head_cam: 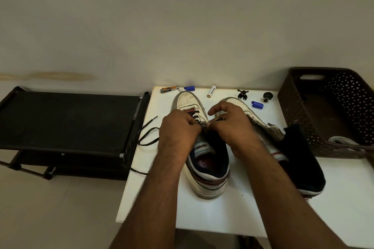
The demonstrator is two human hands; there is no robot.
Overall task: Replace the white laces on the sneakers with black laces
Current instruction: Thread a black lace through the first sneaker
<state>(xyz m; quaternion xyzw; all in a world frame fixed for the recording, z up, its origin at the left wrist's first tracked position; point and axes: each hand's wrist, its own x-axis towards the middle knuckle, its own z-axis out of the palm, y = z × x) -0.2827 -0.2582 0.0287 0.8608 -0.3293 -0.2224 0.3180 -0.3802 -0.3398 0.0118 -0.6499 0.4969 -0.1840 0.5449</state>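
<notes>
- Left hand (178, 127): fingers curled, pinching the black lace (141, 137) at the upper eyelets of the left shoe (202, 147).
- Right hand (232, 125): fingers curled, pinching at the same spot, thumb to thumb with the left; a dark bit shows at its fingers, can't tell which part of the lace.
- Lace already crosses the far eyelets of the left shoe; loose length runs left off the table (162, 198) edge, over the black rack (66, 119).
- Right shoe (293, 147): just right of the left shoe, tongue flopped open, partly behind the right hand.
- White laces (344, 141): in the near corner of the brown basket (323, 111), right side of table.
- Far edge of table: nail clipper (169, 89), two blue caps (189, 88), battery (211, 91), two small dark figures (242, 94).
</notes>
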